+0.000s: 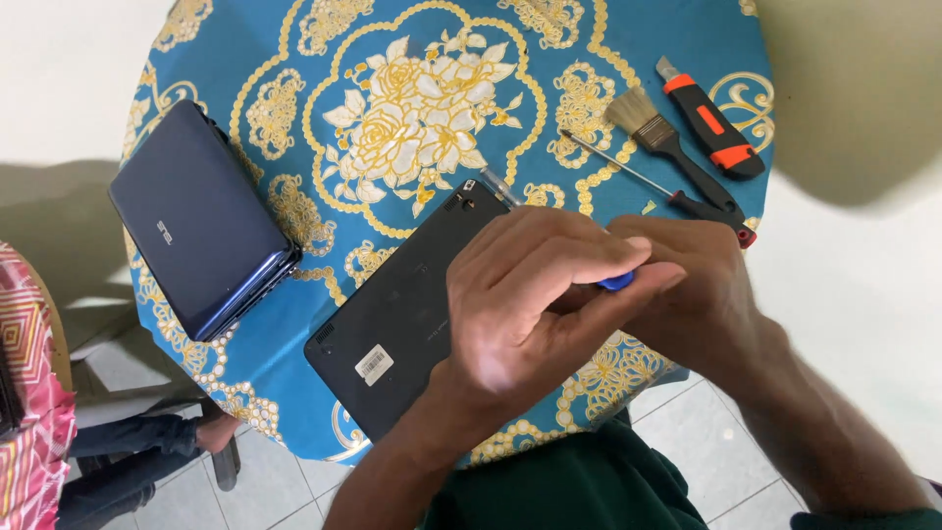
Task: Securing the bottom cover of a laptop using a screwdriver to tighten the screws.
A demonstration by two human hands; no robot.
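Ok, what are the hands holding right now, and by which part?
The left hand and right hand meet around a small blue piece. Only its rounded edge shows between the fingertips, so the exact grip cannot be told.

Home repair corner: floral tablecloth [677, 39], tiled floor [687, 422], brush [653, 128], utility knife [711, 123].

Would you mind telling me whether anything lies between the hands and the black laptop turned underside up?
Nothing visible does. The left hand and right hand sit directly over the black laptop, pinching a small blue piece; tools lie off to the side.
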